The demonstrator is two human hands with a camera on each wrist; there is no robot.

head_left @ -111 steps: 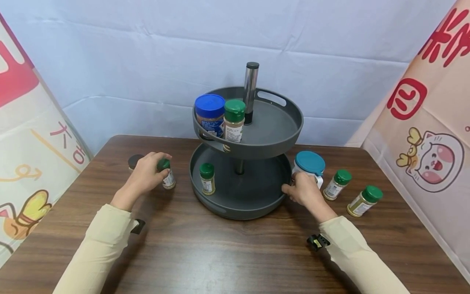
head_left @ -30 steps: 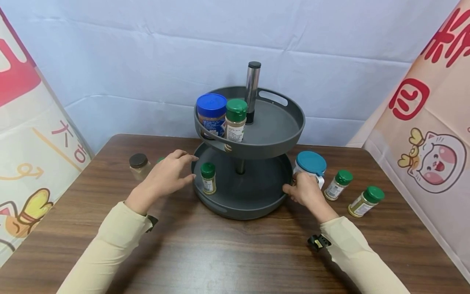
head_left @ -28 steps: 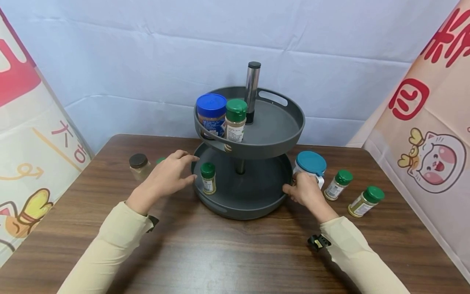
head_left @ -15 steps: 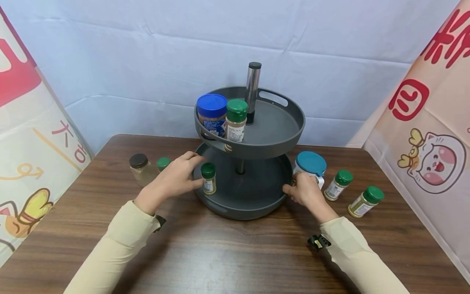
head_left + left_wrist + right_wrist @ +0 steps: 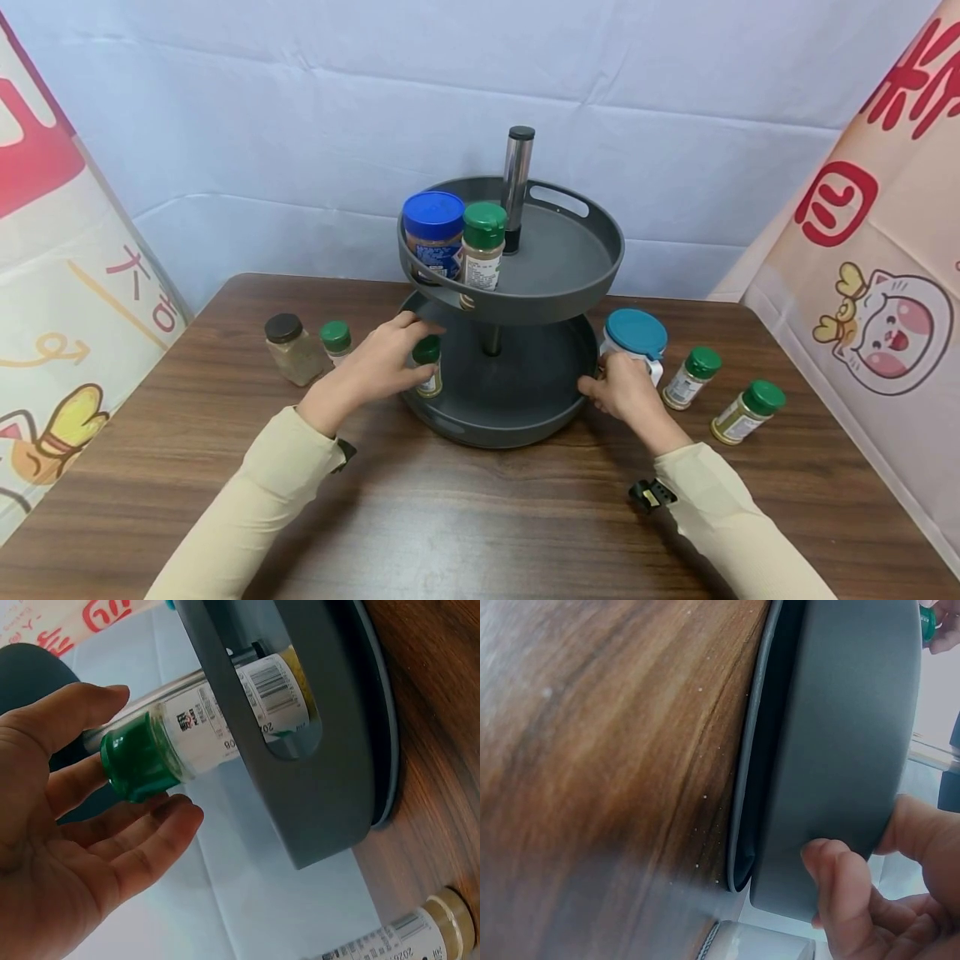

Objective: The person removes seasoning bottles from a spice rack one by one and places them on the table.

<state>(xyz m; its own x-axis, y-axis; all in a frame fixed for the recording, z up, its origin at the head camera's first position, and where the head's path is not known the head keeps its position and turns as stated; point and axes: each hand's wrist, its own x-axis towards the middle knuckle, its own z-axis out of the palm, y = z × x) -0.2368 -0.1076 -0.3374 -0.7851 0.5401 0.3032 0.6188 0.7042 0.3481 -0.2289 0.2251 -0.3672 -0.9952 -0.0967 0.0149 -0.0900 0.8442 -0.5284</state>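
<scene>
My left hand [image 5: 375, 362] reaches over the near left rim of the lower tray [image 5: 495, 425] of a grey two-tier turntable. Its thumb and fingers stand spread around the green cap of a small spice jar [image 5: 206, 724], which is upright in that tray. In the head view the hand partly covers this jar. My right hand [image 5: 626, 387] pinches the lower tray's right wall, thumb on one side and fingers on the other. On the upper tray [image 5: 555, 308] stand a blue-lidded jar [image 5: 433, 237] and a larger green-capped spice jar [image 5: 483, 246].
Left of the turntable stand a black-lidded jar [image 5: 292, 350] and a green-capped spice jar [image 5: 336, 340]. Behind my right hand is a teal-lidded container [image 5: 636, 333]. Two more green-capped jars, one nearer [image 5: 692, 379] and one farther right [image 5: 747, 412], stand on the wooden table [image 5: 480, 517].
My left hand has left the green-capped jar on the table's left and moved right, to the jar in the lower tray. My right hand has stayed at the tray wall.
</scene>
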